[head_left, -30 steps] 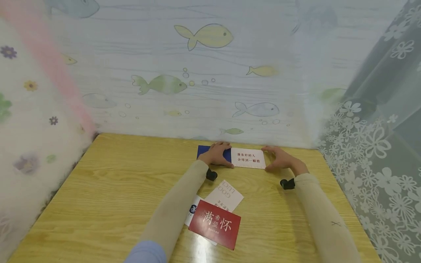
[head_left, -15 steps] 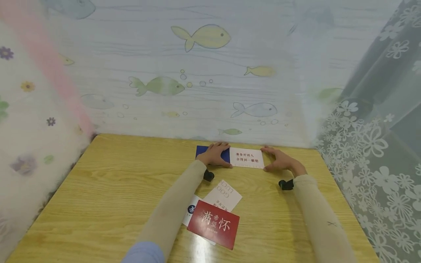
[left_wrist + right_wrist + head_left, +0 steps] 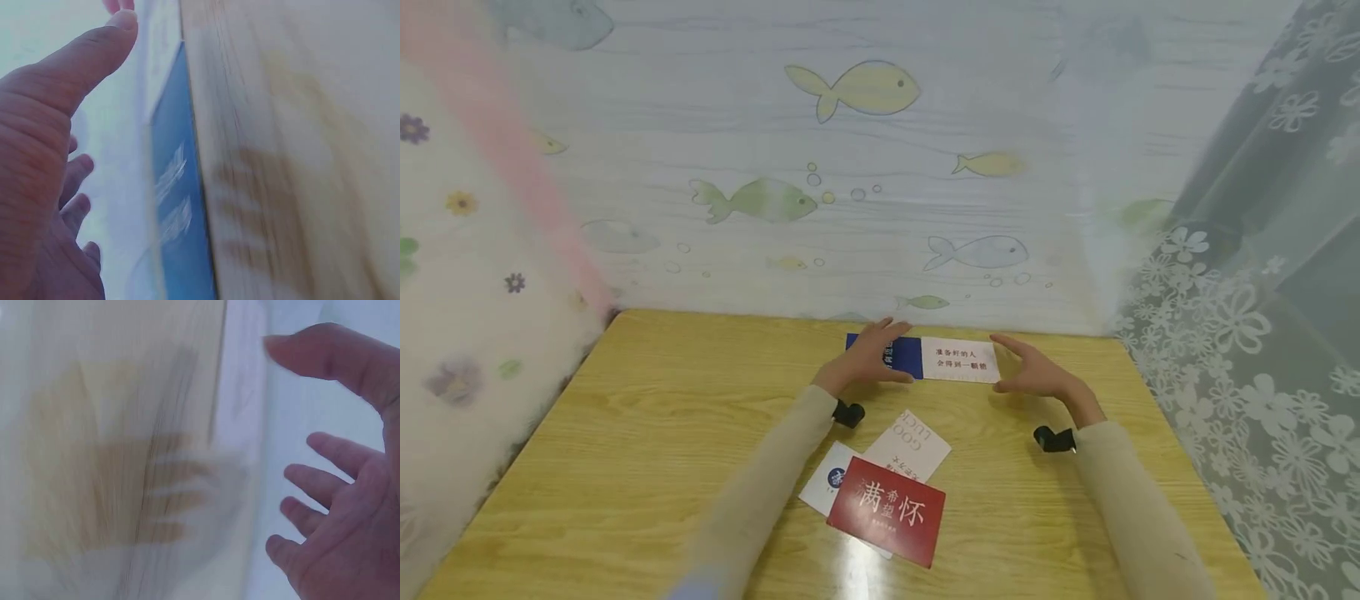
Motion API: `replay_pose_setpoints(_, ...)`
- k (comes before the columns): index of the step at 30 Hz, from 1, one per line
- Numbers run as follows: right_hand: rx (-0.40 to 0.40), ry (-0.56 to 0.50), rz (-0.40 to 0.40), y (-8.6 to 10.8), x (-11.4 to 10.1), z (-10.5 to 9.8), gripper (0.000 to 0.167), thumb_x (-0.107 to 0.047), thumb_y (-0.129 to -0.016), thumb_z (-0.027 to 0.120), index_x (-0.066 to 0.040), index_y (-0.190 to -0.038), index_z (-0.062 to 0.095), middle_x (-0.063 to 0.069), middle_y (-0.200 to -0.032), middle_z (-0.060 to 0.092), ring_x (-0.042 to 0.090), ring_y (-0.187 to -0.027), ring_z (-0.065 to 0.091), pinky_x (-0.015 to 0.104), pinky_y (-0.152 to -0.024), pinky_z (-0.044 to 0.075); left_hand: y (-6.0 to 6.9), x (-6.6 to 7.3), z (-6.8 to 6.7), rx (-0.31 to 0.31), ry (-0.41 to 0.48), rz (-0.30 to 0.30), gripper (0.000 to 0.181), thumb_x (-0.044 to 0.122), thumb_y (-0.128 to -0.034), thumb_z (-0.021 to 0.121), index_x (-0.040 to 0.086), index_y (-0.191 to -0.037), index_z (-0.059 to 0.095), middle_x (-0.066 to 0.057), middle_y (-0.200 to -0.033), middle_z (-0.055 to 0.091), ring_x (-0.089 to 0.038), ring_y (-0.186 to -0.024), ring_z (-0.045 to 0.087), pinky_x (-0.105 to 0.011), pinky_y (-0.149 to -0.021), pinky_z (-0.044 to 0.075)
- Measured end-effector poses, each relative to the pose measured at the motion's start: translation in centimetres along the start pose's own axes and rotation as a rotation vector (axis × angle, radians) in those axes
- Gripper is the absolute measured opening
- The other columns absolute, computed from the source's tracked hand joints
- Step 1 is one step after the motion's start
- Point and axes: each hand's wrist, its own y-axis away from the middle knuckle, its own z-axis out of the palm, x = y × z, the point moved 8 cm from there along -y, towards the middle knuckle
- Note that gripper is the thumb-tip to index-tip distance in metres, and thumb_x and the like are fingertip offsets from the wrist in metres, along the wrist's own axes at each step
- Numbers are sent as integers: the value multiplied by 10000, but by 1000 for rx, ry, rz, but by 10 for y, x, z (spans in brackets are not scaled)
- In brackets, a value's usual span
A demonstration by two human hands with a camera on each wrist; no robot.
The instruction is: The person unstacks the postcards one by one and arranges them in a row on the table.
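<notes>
A blue card [image 3: 910, 358] and a white card with red writing [image 3: 961, 360] lie edge to edge along the back of the table. My left hand [image 3: 867, 358] hovers over the blue card and hides part of it. Its thumb and fingers are spread, with nothing held; the left wrist view shows the blue card [image 3: 178, 206] beyond the thumb. At the white card's right end is my right hand [image 3: 1037, 372], thumb and fingers apart. In the right wrist view its fingers hold nothing and a shadow falls on the wood.
Nearer the front, a red card [image 3: 887, 510] overlaps a pale "GOOD LUCK" card [image 3: 912, 446] and a white card with a blue round mark [image 3: 827, 479]. Behind the wooden table [image 3: 700, 417] hangs a fish-patterned curtain [image 3: 760, 275]; a lace curtain [image 3: 1232, 333] hangs at the right.
My left hand has come off the blue card and moved slightly left, uncovering more of it. My right hand has drawn slightly away from the white card. The cards lie as before.
</notes>
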Motion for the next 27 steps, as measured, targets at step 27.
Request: replay_pose_setpoints(27,-59,241,-65,134,-139,175,967,-510,-760,845,-18,-1498,459,182,-1619,360,471,-1507,250,729,-1135,296,205,42,29,-131,-110,95,944,598,-682,873,161,-1457,560,-83,-1641,357,-320,-1555,221,-544,-1273,143)
